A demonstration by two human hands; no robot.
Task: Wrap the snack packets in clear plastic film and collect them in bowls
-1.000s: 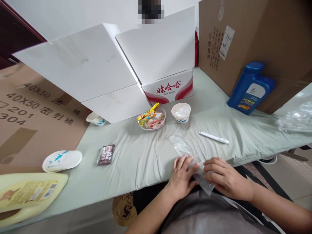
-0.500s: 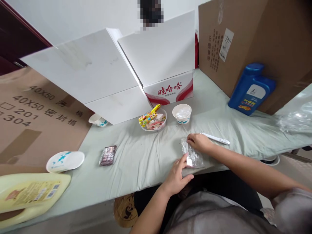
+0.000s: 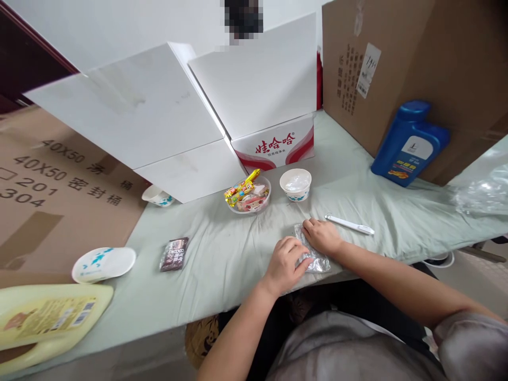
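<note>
A clear bubble-wrap pouch [image 3: 318,263] lies on the cloth near the front edge of the table. My right hand [image 3: 322,236] bears down on its upper part, fingers curled against the plastic and covering much of it. Over the pouch's left side hovers or rests my left hand [image 3: 286,264]; its thumb stands apart from the bent fingers, and I cannot tell whether the fingertips touch. Just beyond my right hand is a slim white utility knife [image 3: 349,224]. A paper cup [image 3: 296,185] with clear plastic inside stands farther back, beside a clear bowl [image 3: 250,209] of wrapped snacks.
A dark wrapped packet [image 3: 174,254] lies to the left, near a tipped paper cup [image 3: 103,264] and a pale yellow jug [image 3: 51,323]. White boxes [image 3: 254,79] stand at the back. On the right are a blue bottle [image 3: 410,145] and a large carton [image 3: 397,63].
My left hand has moved up over the pouch, its fingers more bent than before. My right hand stays on the pouch, shifted slightly. The view has moved a little.
</note>
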